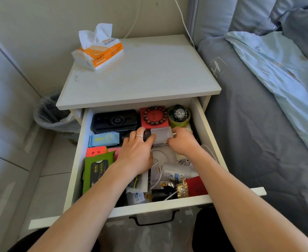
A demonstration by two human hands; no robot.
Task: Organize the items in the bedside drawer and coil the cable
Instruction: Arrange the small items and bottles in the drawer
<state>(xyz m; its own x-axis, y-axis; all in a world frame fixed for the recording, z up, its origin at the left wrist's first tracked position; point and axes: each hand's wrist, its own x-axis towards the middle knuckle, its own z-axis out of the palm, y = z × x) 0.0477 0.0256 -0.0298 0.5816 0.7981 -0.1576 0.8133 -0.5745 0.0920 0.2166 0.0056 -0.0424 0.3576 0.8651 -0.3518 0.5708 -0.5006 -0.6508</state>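
The white bedside drawer is pulled open and packed with items. Both hands hold a small translucent plastic box in the drawer's middle: my left hand, with a ring on one finger, grips its left side, and my right hand grips its right side. Behind the box lie a black case, a red box with a bead bracelet and a watch on a tape roll. A loose white cable sprawls beneath my right wrist. A green wipes pack and a cube puzzle lie at the left.
An orange tissue pack sits on the nightstand top. A bin with a plastic liner stands left of the nightstand. The grey bed with a light blue blanket is on the right. White bottles and a red box crowd the drawer's front.
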